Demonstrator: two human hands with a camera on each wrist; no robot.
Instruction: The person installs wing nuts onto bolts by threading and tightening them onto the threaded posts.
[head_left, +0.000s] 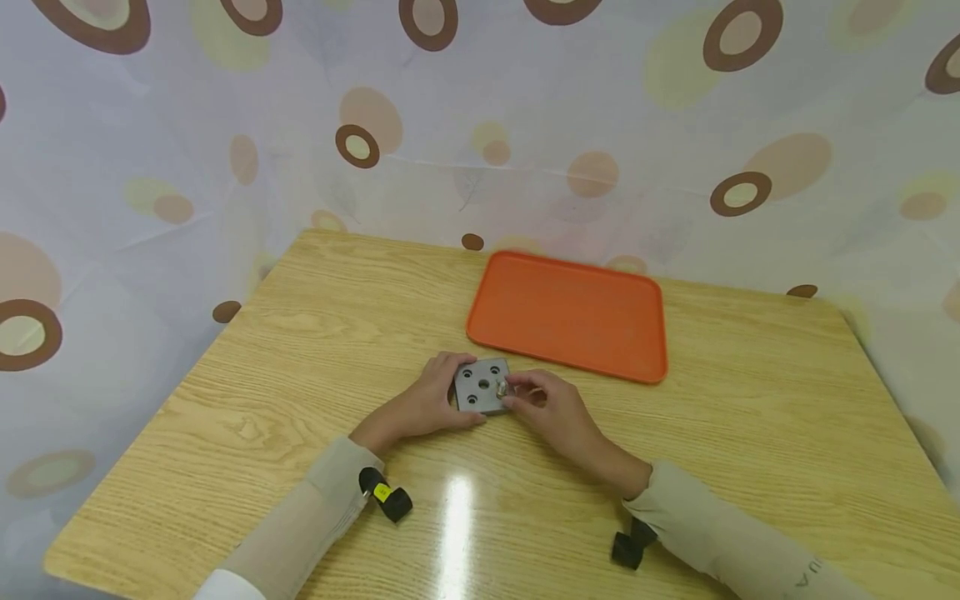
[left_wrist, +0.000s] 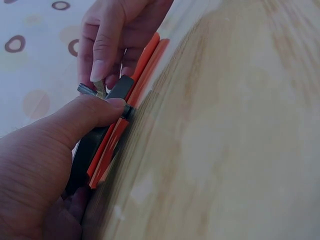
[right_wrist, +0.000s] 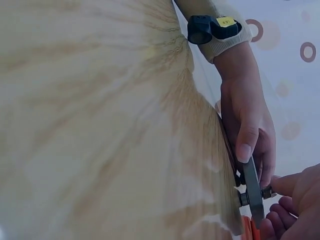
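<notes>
In the head view a square grey metal plate (head_left: 472,386) with several holes lies flat near the table's middle. My left hand (head_left: 429,402) grips it from the left, thumb along the near edge and fingers at the far edge. A threaded bolt (left_wrist: 86,89) passes through the plate; its head (right_wrist: 243,199) shows on the underside. On the bolt's upper end sits a small metal wing nut (head_left: 501,388), at the plate's right side. My right hand (head_left: 553,410) pinches this wing nut between thumb and forefinger. The right fingers partly cover it.
An orange tray (head_left: 570,312) lies just beyond the hands, towards the table's back edge. Wood-grain tabletop (head_left: 300,333) surrounds both hands. Patterned cloth (head_left: 525,125) hangs behind and beside the table. Each wrist carries a black camera (head_left: 386,496).
</notes>
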